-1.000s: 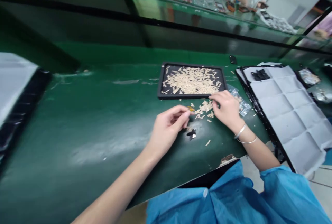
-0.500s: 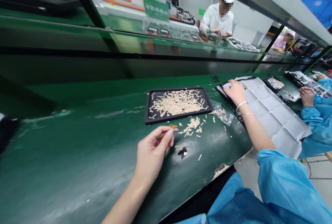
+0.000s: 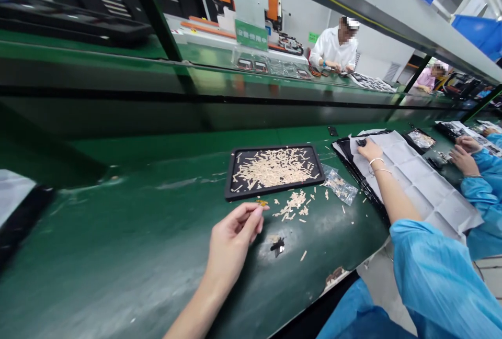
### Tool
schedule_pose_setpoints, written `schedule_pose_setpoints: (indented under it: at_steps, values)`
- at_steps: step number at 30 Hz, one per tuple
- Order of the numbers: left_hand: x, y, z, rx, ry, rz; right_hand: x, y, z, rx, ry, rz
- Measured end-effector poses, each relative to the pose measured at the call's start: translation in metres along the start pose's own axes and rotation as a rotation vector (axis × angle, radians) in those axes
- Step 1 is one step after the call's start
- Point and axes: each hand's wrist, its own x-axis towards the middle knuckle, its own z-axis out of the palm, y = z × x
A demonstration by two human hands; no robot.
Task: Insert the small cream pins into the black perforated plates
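Observation:
My left hand (image 3: 234,242) pinches a small amber-yellow piece (image 3: 262,203), like a bit of thin film, between thumb and forefinger. It hovers over the green bench, just in front of a black tray (image 3: 231,191) heaped with short cream strips (image 3: 274,167). My right hand (image 3: 371,150) reaches far to the right, over a white creased sheet (image 3: 411,171) lying on a black tray. At its fingertips is a small black part (image 3: 361,142), which the fingers close on. A small black piece with a shiny spot (image 3: 277,247) lies on the bench near my left hand.
Loose cream scraps (image 3: 294,203) and a clear plastic bag (image 3: 340,186) lie between the trays. A small black part (image 3: 332,131) sits behind. At right are a co-worker's hands (image 3: 465,158). A ledge (image 3: 251,103) runs along the back, with a person in white (image 3: 335,46) beyond.
My right hand has moved from the tray's left edge onto the white sheet, and a black part now shows at its fingertips. The left hand keeps its pinch. The whole view has shifted slightly.

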Motion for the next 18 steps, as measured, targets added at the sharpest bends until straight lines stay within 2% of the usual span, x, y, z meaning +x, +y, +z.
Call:
schedule_pose_setpoints:
  at_steps: [4, 10, 15, 18]
  values:
    - [0.002, 0.001, 0.0, 0.005, 0.012, -0.005, 0.004, 0.002, 0.009, 0.007, 0.075, 0.092]
    - [0.004, 0.005, -0.002, 0.015, 0.038, 0.01, 0.007, 0.007, 0.01, 0.093, 0.104, 0.117]
    - [0.005, 0.006, -0.001, 0.01, 0.045, 0.019, -0.002, 0.015, -0.005, 0.264, 0.173, 0.139]
    - [0.005, 0.007, -0.001, -0.01, 0.059, 0.018, -0.011, 0.008, -0.023, 0.405, 0.228, 0.096]
